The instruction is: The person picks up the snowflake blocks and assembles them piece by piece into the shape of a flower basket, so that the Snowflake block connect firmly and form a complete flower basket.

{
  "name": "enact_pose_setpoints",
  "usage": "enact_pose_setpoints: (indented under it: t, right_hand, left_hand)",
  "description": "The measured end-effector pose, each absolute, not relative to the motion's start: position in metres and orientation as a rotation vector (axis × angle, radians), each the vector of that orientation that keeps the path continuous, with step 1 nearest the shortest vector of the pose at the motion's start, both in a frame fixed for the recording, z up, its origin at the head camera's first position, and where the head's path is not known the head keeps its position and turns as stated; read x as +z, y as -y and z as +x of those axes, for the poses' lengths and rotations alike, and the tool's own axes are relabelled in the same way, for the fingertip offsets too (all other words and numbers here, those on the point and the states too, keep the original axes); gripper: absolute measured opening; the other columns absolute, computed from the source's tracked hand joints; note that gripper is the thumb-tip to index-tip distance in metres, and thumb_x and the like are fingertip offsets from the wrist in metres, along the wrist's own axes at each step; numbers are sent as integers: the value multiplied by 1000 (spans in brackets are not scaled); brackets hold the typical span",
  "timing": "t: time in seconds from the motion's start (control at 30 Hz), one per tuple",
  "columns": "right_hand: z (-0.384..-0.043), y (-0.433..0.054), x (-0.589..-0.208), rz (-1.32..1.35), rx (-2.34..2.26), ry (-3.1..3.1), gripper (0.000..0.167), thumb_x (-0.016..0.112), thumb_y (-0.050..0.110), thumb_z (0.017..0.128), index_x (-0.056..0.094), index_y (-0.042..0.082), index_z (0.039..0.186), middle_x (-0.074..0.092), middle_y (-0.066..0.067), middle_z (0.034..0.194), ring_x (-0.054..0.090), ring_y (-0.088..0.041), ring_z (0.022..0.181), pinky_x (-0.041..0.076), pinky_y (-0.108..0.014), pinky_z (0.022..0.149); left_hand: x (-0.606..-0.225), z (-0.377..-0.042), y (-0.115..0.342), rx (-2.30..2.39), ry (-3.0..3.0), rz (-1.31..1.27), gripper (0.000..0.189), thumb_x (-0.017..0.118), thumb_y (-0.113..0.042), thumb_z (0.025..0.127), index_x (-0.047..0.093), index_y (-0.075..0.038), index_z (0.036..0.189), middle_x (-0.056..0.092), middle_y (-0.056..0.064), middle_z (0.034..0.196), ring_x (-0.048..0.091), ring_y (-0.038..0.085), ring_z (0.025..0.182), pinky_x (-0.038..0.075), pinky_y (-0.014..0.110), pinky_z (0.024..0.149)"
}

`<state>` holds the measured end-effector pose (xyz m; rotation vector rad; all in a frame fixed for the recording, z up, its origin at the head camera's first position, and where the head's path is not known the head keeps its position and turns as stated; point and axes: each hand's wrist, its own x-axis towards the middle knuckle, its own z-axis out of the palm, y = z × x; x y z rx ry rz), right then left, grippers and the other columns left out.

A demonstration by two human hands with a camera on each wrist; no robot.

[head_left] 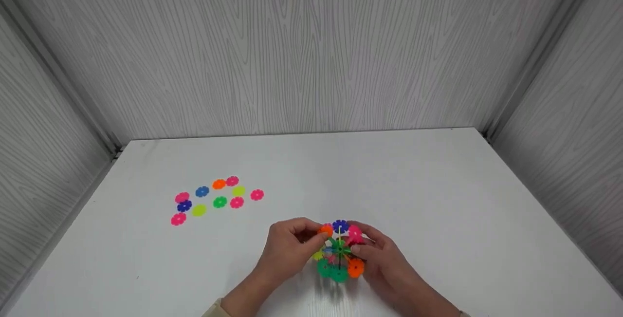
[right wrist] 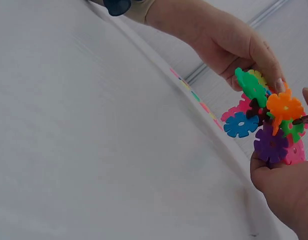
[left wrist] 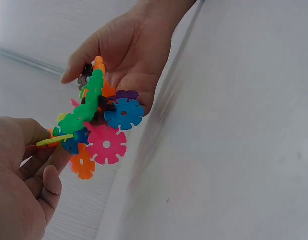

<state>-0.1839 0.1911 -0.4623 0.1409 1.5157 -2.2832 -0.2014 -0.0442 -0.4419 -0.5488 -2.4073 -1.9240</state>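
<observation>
Both hands hold a ball-like cluster of interlocking plastic discs (head_left: 339,249), low over the front middle of the table. The discs are notched and flower-shaped, in several colours. My left hand (head_left: 286,250) pinches an orange disc (head_left: 325,230) at the upper left of the cluster between thumb and fingers. My right hand (head_left: 387,258) grips the right side, with its thumb by the centre and its fingers behind. A pink disc (left wrist: 107,144) and a blue disc (left wrist: 124,113) stick out in the left wrist view. In the right wrist view, a purple disc (right wrist: 271,143) sits just above the right hand's fingers.
Several loose discs lie flat on the white table (head_left: 389,176) to the left, among them a green disc (head_left: 220,202), an orange disc (head_left: 219,184) and a blue disc (head_left: 202,191). Grey wood-grain panels (head_left: 302,49) enclose the back and both sides.
</observation>
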Motion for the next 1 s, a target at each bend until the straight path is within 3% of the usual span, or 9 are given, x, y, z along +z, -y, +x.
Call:
enact_pose_setpoints:
  t: [0.2,0.37,0.6,0.83,1.0]
  right_hand:
    - [-185,-191,-463,175,-2249,-1570,66,75,13,94,49,7,155,53,-16,153,56,-29,134,50,-38,110]
    - [-184,-188,-464,235,-2221,-1614,66,75,10,92,52,9,154,56,-16,149,58,-30,133,52,-39,107]
    - [-184,-188,-462,229,-2222,-1564,68,75,10,92,51,7,154,51,-17,153,52,-31,135,50,-38,110]
    - [-184,-187,-463,245,-2213,-1571,68,76,8,91,51,6,154,51,-17,152,52,-32,134,50,-38,110]
    - [-184,-186,-462,265,-2188,-1605,67,75,7,91,51,7,154,51,-16,153,52,-33,135,51,-39,109]
  left_hand:
    - [-433,-202,58,-1793,2516,-614,14,79,-29,98,83,-20,108,78,-10,96,69,16,83,61,28,76]
    - [-421,-214,100,-1648,2555,-480,17,80,-28,97,82,-21,113,77,-10,101,70,16,92,60,28,80]
    - [-423,-242,200,-1476,2554,-275,25,80,-21,98,80,-13,121,77,1,112,69,19,103,58,21,82]
    - [-442,-256,279,-1418,2681,-19,47,75,-39,100,73,-7,134,71,13,129,59,28,120,58,21,81]
    - [-460,-259,312,-1342,2802,118,51,73,-40,102,68,-8,141,65,17,136,53,36,129,54,22,85]
